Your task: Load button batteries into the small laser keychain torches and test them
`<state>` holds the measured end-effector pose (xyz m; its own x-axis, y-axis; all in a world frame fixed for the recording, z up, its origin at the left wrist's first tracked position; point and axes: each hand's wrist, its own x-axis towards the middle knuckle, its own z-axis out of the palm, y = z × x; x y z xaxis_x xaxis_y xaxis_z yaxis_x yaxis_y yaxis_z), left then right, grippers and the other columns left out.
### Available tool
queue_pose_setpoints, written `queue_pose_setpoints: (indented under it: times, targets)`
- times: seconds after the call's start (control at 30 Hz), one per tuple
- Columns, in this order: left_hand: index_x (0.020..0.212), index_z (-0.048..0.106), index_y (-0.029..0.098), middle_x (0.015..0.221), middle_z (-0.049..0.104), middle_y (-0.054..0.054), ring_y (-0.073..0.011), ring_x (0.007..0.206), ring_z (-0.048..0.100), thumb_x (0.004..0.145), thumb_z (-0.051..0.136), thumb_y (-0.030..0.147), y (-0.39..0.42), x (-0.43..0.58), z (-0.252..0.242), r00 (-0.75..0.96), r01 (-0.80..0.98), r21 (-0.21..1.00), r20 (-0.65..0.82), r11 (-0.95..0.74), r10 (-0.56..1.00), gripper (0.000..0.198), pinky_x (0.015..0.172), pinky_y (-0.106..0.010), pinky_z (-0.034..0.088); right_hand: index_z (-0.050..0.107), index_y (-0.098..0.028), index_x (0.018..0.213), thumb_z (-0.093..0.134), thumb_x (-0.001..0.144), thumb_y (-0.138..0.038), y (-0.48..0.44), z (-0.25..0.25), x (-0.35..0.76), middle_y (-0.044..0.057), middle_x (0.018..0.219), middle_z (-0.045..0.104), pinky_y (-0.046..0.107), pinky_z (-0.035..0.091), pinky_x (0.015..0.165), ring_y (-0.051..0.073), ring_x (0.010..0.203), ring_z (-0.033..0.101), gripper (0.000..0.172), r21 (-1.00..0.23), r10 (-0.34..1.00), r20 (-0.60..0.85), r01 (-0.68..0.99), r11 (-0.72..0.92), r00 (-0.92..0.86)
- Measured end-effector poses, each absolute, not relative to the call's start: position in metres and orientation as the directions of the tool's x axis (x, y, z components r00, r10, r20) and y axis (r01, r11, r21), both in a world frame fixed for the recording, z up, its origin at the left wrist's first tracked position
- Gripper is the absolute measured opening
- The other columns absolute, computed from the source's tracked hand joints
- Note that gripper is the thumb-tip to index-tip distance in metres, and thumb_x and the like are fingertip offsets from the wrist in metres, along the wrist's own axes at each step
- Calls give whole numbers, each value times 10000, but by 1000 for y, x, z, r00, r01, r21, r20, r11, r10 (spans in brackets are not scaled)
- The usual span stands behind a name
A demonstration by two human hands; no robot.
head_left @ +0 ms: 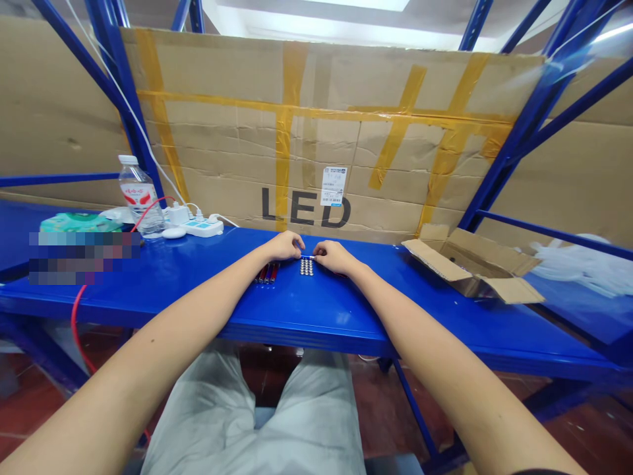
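My left hand [287, 245] and my right hand [332, 254] face each other over the blue tabletop [316, 307], fingertips curled in. A small gap lies between them. In that gap shows a thin, light strip-like thing [307, 256], too small to name; the fingertips of both hands close at its ends. Just in front of it, small round silvery pieces [306, 267] stand in neat rows. Several dark red, pen-like tubes with silvery ends [267, 274] lie side by side under my left wrist. Something red is partly hidden beneath my right hand.
An open cardboard box [469, 260] stands at the right, with white plastic wrap [583, 264] beyond. At the left are a water bottle [141, 194], a power strip [202, 226], a green packet [79, 223] and a red cable [75, 323]. Cardboard [222, 158] walls the back.
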<state>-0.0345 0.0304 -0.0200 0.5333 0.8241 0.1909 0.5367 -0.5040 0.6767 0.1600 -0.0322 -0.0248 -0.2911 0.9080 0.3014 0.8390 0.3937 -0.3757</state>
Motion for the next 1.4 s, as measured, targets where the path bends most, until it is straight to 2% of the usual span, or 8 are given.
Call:
queue_pose_setpoints:
  times: [0.3, 0.53, 0.7, 0.9, 1.13, 1.4]
  targets:
    - [831, 734, 159, 732, 728, -27, -153, 686, 647, 608, 691, 140, 32, -35, -19, 521, 546, 655, 223, -523, 824, 228, 638, -243, 478, 713, -167, 943, 556, 868, -159, -33, -23, 161, 75, 949, 736, 235, 441, 707, 167, 817, 639, 174, -382, 908, 309, 837, 391, -283]
    - [801, 755, 187, 818, 763, -38, -187, 800, 676, 642, 686, 150, 29, -35, -19, 538, 566, 595, 258, -570, 803, 178, 720, -261, 492, 753, -175, 904, 503, 891, -137, -26, -28, 162, 95, 1018, 745, 259, 447, 800, 206, 905, 653, 253, -324, 888, 328, 845, 427, -323]
    - [798, 753, 185, 794, 760, -29, -180, 778, 673, 623, 696, 147, 29, -35, -21, 543, 561, 590, 268, -581, 796, 188, 718, -260, 491, 761, -176, 931, 496, 879, -117, -26, -29, 162, 94, 1029, 745, 248, 450, 805, 206, 926, 657, 276, -296, 885, 328, 854, 428, -330]
    - [800, 747, 175, 757, 746, -30, -170, 736, 661, 599, 683, 116, 27, -33, -21, 549, 543, 607, 266, -581, 792, 219, 666, -247, 473, 751, -169, 984, 531, 853, -100, -30, -26, 161, 89, 1010, 746, 250, 452, 790, 198, 896, 660, 265, -315, 899, 306, 858, 406, -313]
    - [838, 748, 168, 796, 742, -37, -171, 764, 660, 617, 668, 103, 22, -31, -19, 546, 578, 579, 250, -575, 800, 245, 688, -250, 478, 751, -162, 965, 563, 863, -132, -32, -24, 159, 101, 1011, 741, 258, 456, 799, 201, 902, 659, 216, -284, 900, 307, 873, 397, -309]
    - [874, 738, 160, 798, 737, -36, -173, 755, 656, 603, 668, 116, 24, -32, -18, 562, 580, 608, 182, -542, 807, 283, 690, -257, 488, 745, -161, 981, 609, 860, -189, -34, -23, 158, 95, 1012, 742, 248, 456, 778, 194, 900, 661, 184, -329, 913, 290, 866, 377, -287]
